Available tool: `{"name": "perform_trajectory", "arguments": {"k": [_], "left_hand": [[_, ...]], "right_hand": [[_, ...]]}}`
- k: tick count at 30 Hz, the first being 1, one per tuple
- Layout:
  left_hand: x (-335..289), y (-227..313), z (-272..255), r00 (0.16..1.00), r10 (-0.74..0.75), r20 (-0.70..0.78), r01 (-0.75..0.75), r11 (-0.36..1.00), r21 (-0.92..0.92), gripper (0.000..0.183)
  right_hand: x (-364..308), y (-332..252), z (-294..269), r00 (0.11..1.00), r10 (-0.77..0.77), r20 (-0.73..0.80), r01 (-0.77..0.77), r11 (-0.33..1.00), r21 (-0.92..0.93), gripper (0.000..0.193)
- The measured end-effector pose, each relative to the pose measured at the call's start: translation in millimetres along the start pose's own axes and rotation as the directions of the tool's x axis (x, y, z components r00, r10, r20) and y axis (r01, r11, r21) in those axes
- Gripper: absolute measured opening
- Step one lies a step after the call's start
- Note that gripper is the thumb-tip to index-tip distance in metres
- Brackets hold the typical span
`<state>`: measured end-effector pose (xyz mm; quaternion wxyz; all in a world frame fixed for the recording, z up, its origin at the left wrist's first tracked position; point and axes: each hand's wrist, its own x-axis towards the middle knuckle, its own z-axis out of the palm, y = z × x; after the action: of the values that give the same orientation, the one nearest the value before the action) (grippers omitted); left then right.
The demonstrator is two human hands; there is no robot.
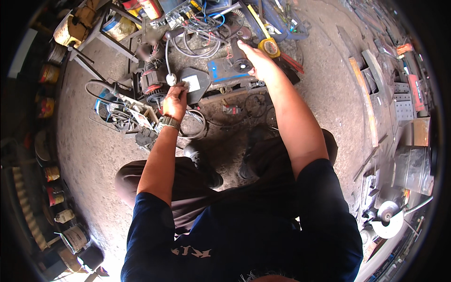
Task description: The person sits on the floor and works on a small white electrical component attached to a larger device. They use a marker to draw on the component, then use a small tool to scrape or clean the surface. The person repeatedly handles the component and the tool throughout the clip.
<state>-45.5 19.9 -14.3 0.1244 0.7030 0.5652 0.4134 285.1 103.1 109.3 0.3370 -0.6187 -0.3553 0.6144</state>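
My left hand [174, 102], with a watch on its wrist, is closed by the left edge of a dark grey plate with a white label [193, 83]. Just above its fingertips is a pale connector [171, 78] on a grey cable; what the fingers pinch is hidden. Farther right, my right hand [264, 65] wraps thumb and fingers round a dark part with a round end [242, 65], over a grey metal block with blue marks [218, 70]. A yellow tape measure [268, 47] lies just beyond this hand. A red-and-black motor-like machine [154, 83] stands left of my left hand.
Tangled grey cables [202, 44] cover the far side of the work surface. A blue tray with tools [282, 21] lies behind. At the left stand a metal frame [105, 40] and a wire basket [105, 105]. Metal bars [364, 101] and an angle grinder [387, 214] lie right.
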Motion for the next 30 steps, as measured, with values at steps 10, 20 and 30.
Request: {"name": "perform_trajectory", "arguments": {"k": [10,20,30], "left_hand": [[-0.2,-0.1,1.8,1.000,0.011,-0.009,-0.011,1.000,0.019,0.009],[0.1,-1.5,3.4,1.000,0.017,-0.013,-0.016,1.000,0.009,0.010],[-0.3,-3.0,3.1,1.000,0.014,-0.019,-0.014,1.000,0.004,0.010]], "right_hand": [[15.3,12.7,-3.5,0.999,0.030,0.044,-0.034,0.996,0.077,0.053],[22.5,17.9,-12.1,0.986,-0.007,0.165,-0.018,0.988,0.151,0.036],[22.9,13.0,-12.2,0.983,-0.009,0.185,-0.016,0.991,0.133,0.035]]}}
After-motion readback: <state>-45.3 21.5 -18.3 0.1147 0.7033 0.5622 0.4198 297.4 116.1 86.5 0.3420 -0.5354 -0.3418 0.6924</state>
